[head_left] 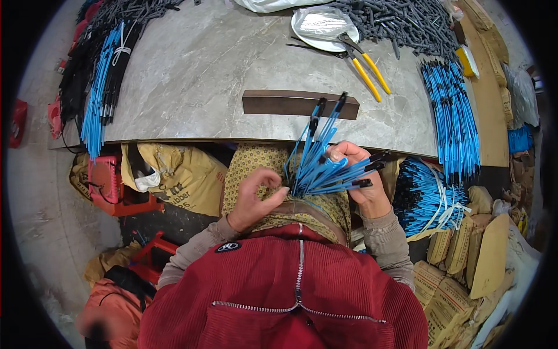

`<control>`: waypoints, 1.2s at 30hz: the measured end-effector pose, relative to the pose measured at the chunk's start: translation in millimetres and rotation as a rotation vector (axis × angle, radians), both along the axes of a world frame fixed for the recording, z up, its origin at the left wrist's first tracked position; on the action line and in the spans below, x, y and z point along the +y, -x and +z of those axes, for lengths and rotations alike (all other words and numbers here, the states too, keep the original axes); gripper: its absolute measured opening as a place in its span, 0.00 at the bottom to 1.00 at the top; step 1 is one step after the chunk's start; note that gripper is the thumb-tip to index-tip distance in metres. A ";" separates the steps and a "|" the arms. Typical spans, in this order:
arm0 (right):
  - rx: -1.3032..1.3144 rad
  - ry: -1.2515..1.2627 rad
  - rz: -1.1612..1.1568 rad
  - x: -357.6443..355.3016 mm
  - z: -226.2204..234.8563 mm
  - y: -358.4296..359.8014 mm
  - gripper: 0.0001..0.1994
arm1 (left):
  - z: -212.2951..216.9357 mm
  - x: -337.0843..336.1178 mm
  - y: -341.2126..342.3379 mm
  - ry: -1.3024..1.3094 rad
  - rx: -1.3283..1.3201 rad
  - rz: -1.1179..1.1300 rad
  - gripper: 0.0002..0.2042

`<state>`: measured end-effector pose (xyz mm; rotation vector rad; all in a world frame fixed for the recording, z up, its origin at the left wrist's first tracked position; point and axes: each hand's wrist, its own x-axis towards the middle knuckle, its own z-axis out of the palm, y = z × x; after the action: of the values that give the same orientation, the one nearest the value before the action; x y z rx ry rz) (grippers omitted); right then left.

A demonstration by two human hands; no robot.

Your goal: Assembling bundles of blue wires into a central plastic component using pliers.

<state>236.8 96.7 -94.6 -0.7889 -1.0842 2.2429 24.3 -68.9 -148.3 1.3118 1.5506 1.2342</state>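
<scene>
A fanned bundle of thin blue rods with black ends [318, 168] stands over my lap, spreading up and to the right. My right hand [361, 174] is at the right of the bundle, its thumb and fingertips closed together on blue rods; some rods cross in front of its palm. My left hand [258, 196] is just left of the bundle's lower end, fingers curled and thumb apart, with nothing visible in it. Beyond the bundle, a dark brown bar [279, 103] lies along the table's near edge.
On the grey stone-patterned table [192, 70] are yellow-handled pliers [366, 70], a white plate [317, 42], and piled dark grey parts [401, 23]. Blue-rod bundles lie at the left [104, 87] and right [450, 116]. A sack of blue rods [427, 198] stands below right.
</scene>
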 end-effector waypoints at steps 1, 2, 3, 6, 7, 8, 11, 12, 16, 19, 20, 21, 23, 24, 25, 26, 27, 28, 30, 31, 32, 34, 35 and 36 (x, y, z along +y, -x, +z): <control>0.028 0.022 -0.012 -0.7 -2.2 0.1 0.06 | -6.1 -4.0 -4.3 -0.001 0.002 0.002 0.20; 0.030 0.020 -0.010 -1.1 -4.3 0.5 0.06 | -11.1 -5.6 -11.1 0.037 0.071 -0.047 0.17; 0.022 0.008 -0.019 -1.6 -6.4 0.8 0.07 | -15.6 -5.3 -18.2 0.073 0.140 -0.095 0.15; 0.010 -0.025 -0.031 -1.6 -8.7 1.0 0.08 | -24.8 1.8 -28.4 0.095 0.278 -0.138 0.12; -0.012 -0.015 -0.033 -1.5 -8.3 0.6 0.08 | -27.2 4.7 -30.0 0.084 0.344 -0.137 0.11; -0.035 -0.005 -0.035 -1.4 -7.6 0.1 0.08 | -30.1 6.6 -30.2 0.073 0.410 -0.135 0.11; -0.036 -0.007 -0.037 -4.1 -6.3 -1.5 0.09 | -38.7 4.9 -33.6 0.104 0.401 -0.126 0.10; -0.017 -0.011 -0.040 -5.5 -6.3 -2.2 0.09 | -40.6 4.5 -34.0 0.123 0.394 -0.126 0.10; -0.015 -0.033 -0.046 -4.9 -11.4 -1.8 0.09 | -35.6 2.0 -28.2 0.152 0.366 -0.078 0.08; -0.024 -0.037 -0.067 -4.4 -9.2 -0.6 0.08 | -22.2 -5.8 -11.1 0.039 0.455 -0.061 0.07; -0.023 -0.029 -0.081 -5.0 -7.2 0.7 0.07 | -17.0 -10.1 -2.4 -0.015 0.500 -0.052 0.07; -0.022 -0.021 -0.096 -4.9 -5.7 0.6 0.06 | -11.2 -14.7 9.0 -0.015 0.502 -0.051 0.07; 0.012 -0.009 -0.084 -4.2 -3.0 -0.4 0.06 | 2.0 -22.3 34.9 -0.082 0.627 -0.001 0.09; 0.044 0.002 -0.075 -3.6 -2.5 -1.6 0.06 | 9.7 -21.1 43.9 -0.080 0.630 -0.003 0.09; 0.067 0.002 -0.055 -5.4 0.2 1.8 0.06 | 16.1 -22.2 55.7 -0.070 0.600 0.001 0.10; 0.060 -0.009 -0.047 -7.4 2.4 4.4 0.06 | 21.2 -22.4 65.9 -0.059 0.569 0.005 0.12; 0.055 0.004 -0.047 -6.6 2.3 3.0 0.06 | 26.8 -17.8 70.5 -0.038 0.549 -0.002 0.13; 0.049 0.017 -0.048 -6.0 2.2 1.8 0.06 | 30.3 -9.0 66.0 -0.037 0.551 -0.002 0.13; 0.039 0.029 -0.056 -5.3 1.9 1.0 0.06 | 33.6 14.5 40.6 -0.164 0.228 -0.047 0.19; 0.030 0.014 -0.060 -5.1 0.9 2.4 0.07 | 32.1 20.7 29.6 -0.164 0.224 -0.053 0.19; 0.020 0.002 -0.063 -5.5 0.2 2.9 0.08 | 29.7 23.9 16.3 -0.151 0.186 -0.009 0.22; 0.004 -0.004 -0.075 -7.7 -2.7 2.1 0.09 | 24.1 23.6 -2.5 -0.122 0.106 0.077 0.26; 0.019 -0.007 -0.074 -7.6 -5.1 1.9 0.09 | 26.1 23.1 -5.4 -0.119 0.101 0.066 0.26; 0.035 -0.009 -0.073 -7.5 -6.8 2.2 0.09 | 32.2 22.2 -7.5 -0.221 0.195 0.195 0.24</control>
<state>234.6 89.2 -101.4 -0.7709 -1.0318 2.1813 31.8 -46.6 -116.1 1.4853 1.7522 1.4704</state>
